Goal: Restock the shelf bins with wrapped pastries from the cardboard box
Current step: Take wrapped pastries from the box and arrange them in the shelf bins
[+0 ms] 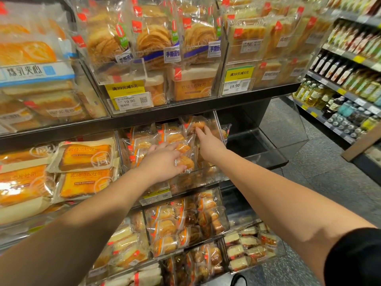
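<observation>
Pastries [165, 139] in clear wrappers fill the middle bin [198, 178], and both hands are in among them right now. Starting at the left: big loaf packs [84, 155] sit stacked in the neighbouring bin, untouched. Then the left hand [162, 162] lies palm-down on the pile, fingers spread and fairly straight, its fingertips resting on a front pastry [185, 162] near the bin's clear lip; it looks like pressing and settling, not gripping. Just to its right, the right hand [208, 141] reaches deeper, fingers extended towards a back pastry [199, 124] up against the shelf above. The fingertips touch the wrapper; whether any curl round it I cannot tell from here. Further right, an empty bin [253, 149] stands beside the full one, and a bottle shelf [346, 79] runs along the aisle.

The cardboard box is out of view. My read: this is the tidying step, packing the pastries down so they sit flush. Next move calls for pulling both hands clear without dragging wrappers over the lip, then going back to the box for more. The slick film may let the front ones slide.
</observation>
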### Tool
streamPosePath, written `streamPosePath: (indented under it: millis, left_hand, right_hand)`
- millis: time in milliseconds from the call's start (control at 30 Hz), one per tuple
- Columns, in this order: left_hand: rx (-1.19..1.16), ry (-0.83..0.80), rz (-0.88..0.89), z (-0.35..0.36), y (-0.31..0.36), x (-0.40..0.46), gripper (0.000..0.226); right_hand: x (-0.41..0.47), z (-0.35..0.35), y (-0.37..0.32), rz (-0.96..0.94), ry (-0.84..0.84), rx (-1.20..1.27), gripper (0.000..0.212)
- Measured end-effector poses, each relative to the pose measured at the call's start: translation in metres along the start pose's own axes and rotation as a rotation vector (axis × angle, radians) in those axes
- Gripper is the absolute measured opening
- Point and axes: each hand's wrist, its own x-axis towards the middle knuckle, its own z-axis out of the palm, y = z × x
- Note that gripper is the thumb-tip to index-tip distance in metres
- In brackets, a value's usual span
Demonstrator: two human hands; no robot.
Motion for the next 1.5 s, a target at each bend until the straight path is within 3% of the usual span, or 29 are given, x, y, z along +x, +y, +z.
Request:
streamPosePath:
  millis: [133,333,500,733,1000,1200,1333,1500]
  left_hand:
    - [-0.003,-0.001,-0.001,0.001,0.000,0.000,0.051]
    - [-0.014,0.000,-0.008,0.001,0.000,-0.001,0.052]
    - [-0.025,-0.011,-0.016,0.001,0.000,-0.001,0.053]
    - [-0.035,-0.019,-0.023,0.000,0.000,-0.001,0.053]
    - [-0.045,-0.023,-0.029,-0.003,0.003,-0.005,0.053]
    - [-0.062,-0.027,-0.039,-0.004,0.004,-0.005,0.054]
    - [-0.060,-0.032,-0.040,-0.004,0.003,-0.002,0.054]
    - [-0.033,-0.025,-0.032,-0.006,0.005,0.002,0.052]
  right_hand:
    - [0.014,-0.007,-0.008,0.045,-0.032,-0.038,0.102]
    - [0.027,-0.011,-0.014,0.043,-0.008,0.087,0.092]
    - [0.023,-0.003,-0.002,0.076,-0.025,0.512,0.086]
    - [0.004,0.001,-0.006,0.231,0.094,0.976,0.070]
    - [0.010,-0.016,-0.019,0.326,-0.010,0.919,0.080]
    - [0.021,-0.018,-0.019,0.303,0.018,0.812,0.069]
    - [0.021,-0.022,-0.013,0.275,-0.054,0.739,0.065]
    - [0.011,-0.032,-0.012,0.313,-0.052,0.802,0.064]
